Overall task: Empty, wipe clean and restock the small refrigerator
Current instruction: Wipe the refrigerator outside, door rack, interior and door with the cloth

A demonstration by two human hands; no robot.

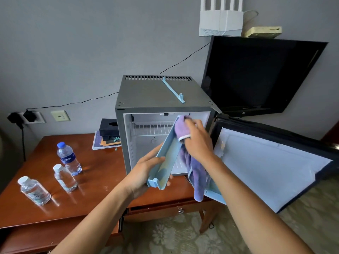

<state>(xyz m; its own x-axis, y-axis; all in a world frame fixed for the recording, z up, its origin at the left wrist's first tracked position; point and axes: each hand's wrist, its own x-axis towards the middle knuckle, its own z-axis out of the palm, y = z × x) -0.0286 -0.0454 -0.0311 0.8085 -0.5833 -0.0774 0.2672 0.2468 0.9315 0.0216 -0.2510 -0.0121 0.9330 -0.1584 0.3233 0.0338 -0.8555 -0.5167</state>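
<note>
The small grey refrigerator (146,94) stands on a wooden desk (88,195) with its door (266,162) swung open to the right. A wire rack (152,128) sits inside. My left hand (145,171) grips the near end of a light blue door shelf (167,156), held tilted in front of the opening. My right hand (197,140) presses a purple cloth (192,167) against the shelf's far end; the cloth hangs down. A blue rail (173,89) lies on the fridge top. Three water bottles stand on the desk: blue-capped (68,158), and white-capped (65,177), (34,190).
A black television (256,74) hangs right behind the fridge, with a white router (221,22) above it. Books and a black box (108,132) sit left of the fridge. Wall sockets with plugs (25,117) and cables are at the left. Patterned carpet (183,239) lies below.
</note>
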